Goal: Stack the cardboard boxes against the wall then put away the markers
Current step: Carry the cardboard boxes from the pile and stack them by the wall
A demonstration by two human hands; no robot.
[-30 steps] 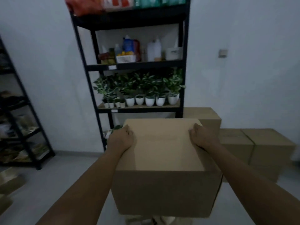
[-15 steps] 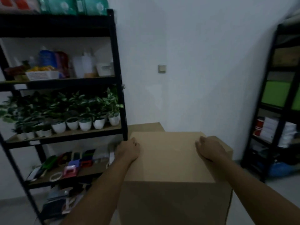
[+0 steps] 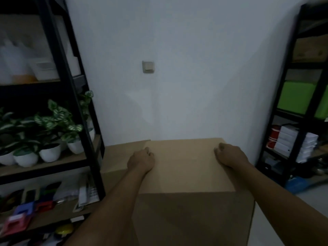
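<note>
Gripping the cardboard box (image 3: 186,167) at its far top corners, your left hand (image 3: 141,161) and right hand (image 3: 230,156) curl their fingers over its edges; it sits before the wall (image 3: 177,86), beside another box (image 3: 117,157).

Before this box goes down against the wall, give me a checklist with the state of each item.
1. Left hand holds the carried box at its top left edge: ok.
2. Right hand holds the top right edge: ok.
3. Box top sits level: ok.
4. Neighbouring box against the wall, left of the carried one: ok.
5. Floor or box beneath the carried box: cannot tell, hidden.
6. Clearance from the black shelf post on the left: ok.
</note>
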